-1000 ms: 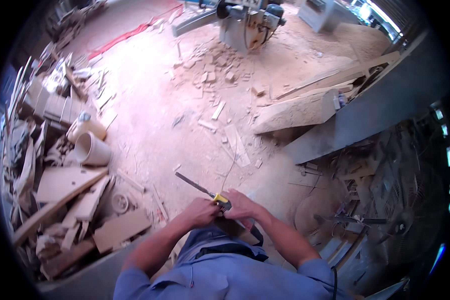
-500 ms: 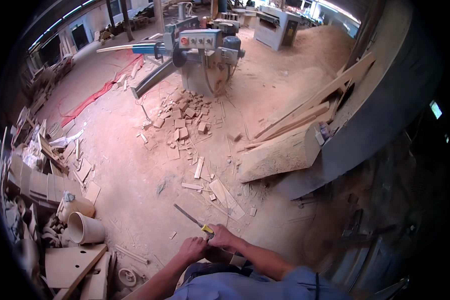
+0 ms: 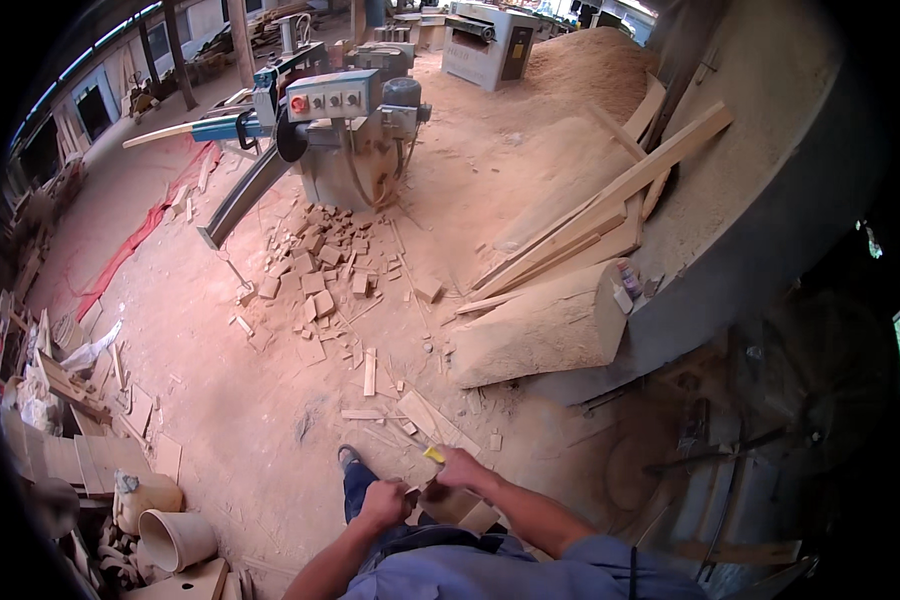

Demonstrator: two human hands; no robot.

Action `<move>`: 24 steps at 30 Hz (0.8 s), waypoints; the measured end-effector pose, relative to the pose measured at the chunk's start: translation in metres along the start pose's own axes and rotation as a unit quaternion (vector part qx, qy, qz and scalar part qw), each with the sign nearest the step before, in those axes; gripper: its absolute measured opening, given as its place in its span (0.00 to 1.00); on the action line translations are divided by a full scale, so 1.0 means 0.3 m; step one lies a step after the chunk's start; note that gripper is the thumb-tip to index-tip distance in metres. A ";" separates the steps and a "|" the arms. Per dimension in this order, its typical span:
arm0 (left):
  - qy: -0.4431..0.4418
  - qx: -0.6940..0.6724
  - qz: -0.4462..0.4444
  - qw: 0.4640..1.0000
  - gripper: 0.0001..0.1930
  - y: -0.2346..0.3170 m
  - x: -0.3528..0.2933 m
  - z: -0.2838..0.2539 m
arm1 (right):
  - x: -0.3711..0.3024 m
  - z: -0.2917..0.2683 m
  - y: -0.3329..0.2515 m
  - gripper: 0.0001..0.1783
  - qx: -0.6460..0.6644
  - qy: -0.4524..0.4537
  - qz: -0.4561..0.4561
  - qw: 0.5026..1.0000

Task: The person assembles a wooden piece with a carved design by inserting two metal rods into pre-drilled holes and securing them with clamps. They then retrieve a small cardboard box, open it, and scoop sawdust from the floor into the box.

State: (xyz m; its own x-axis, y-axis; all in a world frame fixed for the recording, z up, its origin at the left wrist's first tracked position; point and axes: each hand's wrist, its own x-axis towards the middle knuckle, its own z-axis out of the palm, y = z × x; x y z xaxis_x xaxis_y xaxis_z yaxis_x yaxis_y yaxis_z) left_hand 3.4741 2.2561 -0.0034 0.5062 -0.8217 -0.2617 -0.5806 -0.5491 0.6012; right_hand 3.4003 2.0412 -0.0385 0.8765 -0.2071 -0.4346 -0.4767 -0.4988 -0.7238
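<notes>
Near the lower middle, my right hand [image 3: 462, 468] is closed around a tool with a yellow handle [image 3: 434, 454]. Its long thin blade does not show now. My left hand [image 3: 385, 502] is a little lower and to the left, its fingers curled. A small dark part sticks out of that fist toward the right hand, too little to name. Between my forearms, close to my body, is a pale wooden piece [image 3: 478, 517]; the arms and hands partly cover it, and I cannot tell whether either hand touches it.
A saw machine with a control box [image 3: 332, 95] stands ahead, a heap of wood offcuts [image 3: 320, 270] before it. A thick log piece [image 3: 540, 340] and leaning boards [image 3: 610, 205] are at the right. A white bucket [image 3: 175, 540] and a jug [image 3: 145, 500] sit lower left.
My view has shifted, so the machine sits further left. The tool's long blade, seen before pointing up-left, no longer shows. My hands have moved apart, and a shod foot has appeared ahead.
</notes>
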 end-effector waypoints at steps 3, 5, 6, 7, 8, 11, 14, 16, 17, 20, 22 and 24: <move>0.072 -0.155 0.038 0.985 0.07 -0.124 0.099 -0.122 | 0.099 -0.109 -0.060 0.30 0.082 0.010 0.080 0.993; 0.110 -0.143 -0.012 0.984 0.11 -0.235 0.189 -0.174 | 0.219 -0.077 0.008 0.31 0.005 0.072 0.079 0.994; 0.104 -0.175 -0.080 0.976 0.14 -0.284 0.231 -0.239 | 0.261 -0.053 0.020 0.31 -0.021 0.104 0.093 0.990; 0.099 -0.202 -0.154 0.962 0.17 -0.353 0.245 -0.305 | 0.300 -0.048 0.006 0.30 -0.012 0.130 0.112 0.985; 0.139 -0.167 -0.175 0.960 0.21 -0.478 0.270 -0.327 | 0.336 -0.049 -0.028 0.28 -0.004 0.156 0.131 0.979; 0.094 -0.094 -0.235 0.963 0.29 -0.640 0.301 -0.372 | 0.404 -0.109 -0.134 0.23 -0.050 0.205 0.180 0.961; -0.103 -0.400 -0.250 0.876 0.35 -0.642 0.397 -0.387 | 0.510 -0.130 -0.130 0.19 -0.027 0.333 0.239 0.912; -0.215 -0.582 -0.261 0.740 0.40 -0.613 0.439 -0.361 | 0.569 -0.082 -0.153 0.18 -0.038 0.432 0.178 0.884; -0.248 -0.635 -0.235 0.692 0.38 -0.635 0.482 -0.322 | 0.617 -0.060 -0.183 0.18 -0.044 0.481 0.138 0.865; -0.171 -0.547 -0.266 0.775 0.26 -0.623 0.568 -0.380 | 0.647 -0.039 -0.391 0.17 0.003 0.457 0.190 0.869; -0.157 -0.422 -0.254 0.856 0.19 -0.691 0.630 -0.377 | 0.655 -0.068 -0.483 0.17 0.043 0.457 0.199 0.866; -0.112 -0.420 -0.236 0.869 0.15 -0.657 0.659 -0.394 | 0.663 -0.036 -0.423 0.17 0.039 0.479 0.200 0.854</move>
State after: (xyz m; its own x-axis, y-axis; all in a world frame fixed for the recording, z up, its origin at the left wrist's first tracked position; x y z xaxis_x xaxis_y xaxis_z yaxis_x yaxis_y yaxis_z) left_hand 3.7639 2.2199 -0.0845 0.3694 -0.5963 -0.7127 0.3760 -0.6055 0.7014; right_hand 3.6359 2.0542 -0.0273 0.2767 -0.9600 -0.0443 -0.7206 -0.1768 -0.6704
